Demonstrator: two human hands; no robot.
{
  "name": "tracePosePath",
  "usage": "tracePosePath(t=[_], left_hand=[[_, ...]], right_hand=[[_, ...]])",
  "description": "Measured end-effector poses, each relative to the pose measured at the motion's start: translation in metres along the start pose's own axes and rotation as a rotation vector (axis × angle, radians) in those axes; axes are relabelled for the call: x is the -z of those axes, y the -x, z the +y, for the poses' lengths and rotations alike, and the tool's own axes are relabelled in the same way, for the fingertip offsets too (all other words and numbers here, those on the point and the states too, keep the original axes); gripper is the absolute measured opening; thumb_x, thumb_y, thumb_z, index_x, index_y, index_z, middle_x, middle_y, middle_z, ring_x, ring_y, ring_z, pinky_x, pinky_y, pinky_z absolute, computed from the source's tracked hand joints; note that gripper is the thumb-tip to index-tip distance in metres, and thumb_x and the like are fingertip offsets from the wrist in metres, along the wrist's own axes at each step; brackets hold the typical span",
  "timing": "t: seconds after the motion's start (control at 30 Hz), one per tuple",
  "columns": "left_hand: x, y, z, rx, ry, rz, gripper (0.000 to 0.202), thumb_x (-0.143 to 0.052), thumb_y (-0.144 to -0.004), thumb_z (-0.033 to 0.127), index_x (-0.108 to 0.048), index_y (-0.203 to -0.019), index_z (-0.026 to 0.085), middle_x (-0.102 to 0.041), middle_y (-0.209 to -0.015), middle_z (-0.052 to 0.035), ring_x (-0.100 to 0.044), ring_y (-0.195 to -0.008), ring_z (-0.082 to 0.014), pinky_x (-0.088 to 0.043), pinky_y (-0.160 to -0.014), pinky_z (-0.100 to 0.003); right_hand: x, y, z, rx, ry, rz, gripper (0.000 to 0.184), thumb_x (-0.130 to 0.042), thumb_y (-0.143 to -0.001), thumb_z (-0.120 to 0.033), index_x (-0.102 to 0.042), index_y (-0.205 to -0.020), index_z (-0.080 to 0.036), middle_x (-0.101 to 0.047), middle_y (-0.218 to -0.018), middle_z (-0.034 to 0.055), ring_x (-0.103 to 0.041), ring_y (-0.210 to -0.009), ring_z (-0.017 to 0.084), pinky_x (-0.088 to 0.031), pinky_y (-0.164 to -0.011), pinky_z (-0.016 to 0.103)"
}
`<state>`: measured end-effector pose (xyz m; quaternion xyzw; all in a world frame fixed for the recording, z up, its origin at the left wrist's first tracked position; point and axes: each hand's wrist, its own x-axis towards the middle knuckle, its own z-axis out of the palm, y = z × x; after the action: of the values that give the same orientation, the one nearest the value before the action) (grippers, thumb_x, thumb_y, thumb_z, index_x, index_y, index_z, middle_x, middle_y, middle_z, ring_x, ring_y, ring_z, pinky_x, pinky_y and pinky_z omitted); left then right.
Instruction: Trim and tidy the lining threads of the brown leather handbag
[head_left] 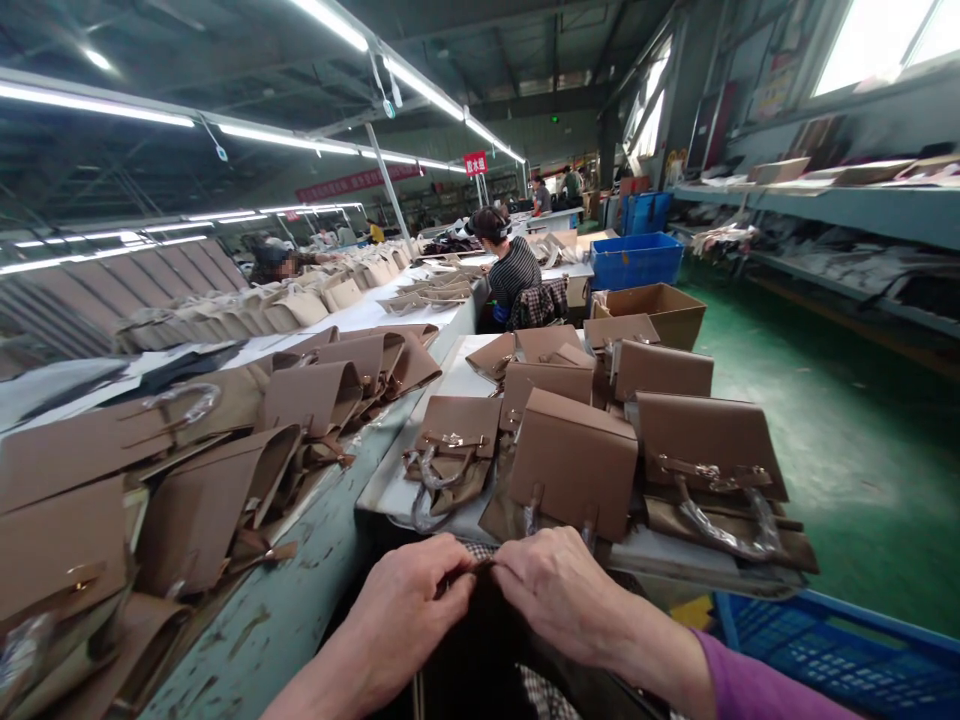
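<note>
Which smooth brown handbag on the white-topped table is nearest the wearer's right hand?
The front-middle brown handbag, directly beyond the right hand; the front-left bag and front-right bag sit farther aside.

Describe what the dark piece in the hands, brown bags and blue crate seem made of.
Dark piece: perhaps cloth or soft leather, looking dull; shadow hides its grain. Brown bags: probably leather or imitation, smooth, with stiff-looking flaps. Blue crate: likely plastic, smooth, slotted, apparently moulded.

Left grip (424, 605) and right grip (562, 595) pinch dark material (472, 640) near brown bags (574, 460).
</note>
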<state>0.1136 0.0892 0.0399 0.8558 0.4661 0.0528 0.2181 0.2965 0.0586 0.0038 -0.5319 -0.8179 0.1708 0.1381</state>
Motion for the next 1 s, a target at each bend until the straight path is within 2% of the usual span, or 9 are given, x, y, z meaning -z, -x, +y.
tracePosePath(t=[0.2, 0.3, 0.4, 0.57, 0.73, 0.83, 0.93, 1.0], left_hand=[[0.001, 0.009, 0.002, -0.018, 0.032, 0.014, 0.022, -0.048, -0.087, 0.016, -0.063, -0.073, 0.022, -0.064, -0.074, 0.0044, -0.059, -0.073, -0.013, -0.036, -0.065, -0.02], [0.001, 0.009, 0.0, 0.027, -0.024, 0.02, 0.022, -0.046, -0.087, 0.018, -0.063, -0.073, 0.021, -0.064, -0.074, 0.0028, -0.059, -0.072, -0.0147, -0.035, -0.063, -0.022], [0.002, 0.007, -0.001, 0.056, -0.041, 0.004, 0.022, -0.046, -0.088, 0.02, -0.063, -0.073, 0.02, -0.064, -0.074, 0.0018, -0.059, -0.071, -0.0156, -0.035, -0.063, -0.023], [0.002, 0.006, 0.003, 0.054, -0.04, 0.012, 0.021, -0.047, -0.088, 0.021, -0.062, -0.072, 0.02, -0.065, -0.075, 0.0018, -0.059, -0.072, -0.0158, -0.035, -0.063, -0.023], [0.006, 0.015, 0.002, 0.066, -0.05, -0.05, 0.022, -0.045, -0.09, 0.022, -0.064, -0.08, 0.022, -0.067, -0.081, 0.002, -0.061, -0.076, -0.0165, -0.036, -0.064, -0.023], [0.011, 0.028, 0.0, 0.11, -0.193, -0.101, 0.024, -0.042, -0.092, 0.023, -0.065, -0.087, 0.024, -0.068, -0.087, -0.0003, -0.064, -0.079, -0.0197, -0.035, -0.063, -0.025], [0.012, 0.037, -0.001, 0.187, -0.403, -0.115, 0.031, -0.037, -0.095, 0.026, -0.062, -0.077, 0.021, -0.068, -0.077, -0.0026, -0.063, -0.067, -0.022, -0.027, -0.056, -0.027], [0.012, 0.039, -0.002, 0.192, -0.445, -0.109, 0.035, -0.035, -0.096, 0.028, -0.059, -0.071, 0.02, -0.066, -0.069, -0.002, -0.061, -0.062, -0.0208, -0.023, -0.054, -0.027]], right_hand=[[0.01, 0.016, 0.004, 0.073, -0.188, -0.153, 0.027, -0.035, -0.095, -0.021, -0.062, -0.1, -0.018, -0.072, -0.091, 0.006, -0.068, -0.081, 0.017, -0.039, -0.064, 0.023], [0.014, 0.026, 0.005, 0.028, -0.225, -0.171, 0.026, -0.036, -0.095, -0.024, -0.062, -0.097, -0.019, -0.072, -0.087, 0.0033, -0.068, -0.077, 0.016, -0.038, -0.061, 0.023], [0.012, 0.03, 0.003, 0.026, -0.08, -0.126, 0.026, -0.036, -0.094, -0.022, -0.061, -0.095, -0.018, -0.071, -0.082, 0.0048, -0.067, -0.07, 0.019, -0.037, -0.057, 0.026], [0.007, 0.021, -0.004, 0.135, 0.228, -0.076, 0.027, -0.035, -0.093, -0.016, -0.062, -0.089, -0.018, -0.068, -0.084, 0.0073, -0.064, -0.064, 0.022, -0.034, -0.051, 0.029], [0.009, 0.006, -0.008, 0.155, 0.253, -0.086, 0.017, -0.043, -0.086, -0.012, -0.059, -0.088, -0.016, -0.068, -0.084, 0.009, -0.065, -0.063, 0.021, -0.038, -0.051, 0.028], [0.01, 0.0, -0.012, 0.151, 0.231, -0.096, 0.016, -0.045, -0.082, -0.009, -0.057, -0.091, -0.014, -0.069, -0.079, 0.0091, -0.065, -0.061, 0.021, -0.04, -0.052, 0.028], [0.011, -0.003, -0.018, 0.177, 0.214, -0.1, 0.016, -0.046, -0.08, -0.008, -0.057, -0.09, -0.012, -0.068, -0.074, 0.0093, -0.066, -0.06, 0.023, -0.041, -0.052, 0.029], [0.011, -0.005, -0.019, 0.174, 0.218, -0.098, 0.014, -0.046, -0.08, -0.009, -0.057, -0.088, -0.012, -0.068, -0.074, 0.0098, -0.067, -0.06, 0.025, -0.042, -0.052, 0.03]])
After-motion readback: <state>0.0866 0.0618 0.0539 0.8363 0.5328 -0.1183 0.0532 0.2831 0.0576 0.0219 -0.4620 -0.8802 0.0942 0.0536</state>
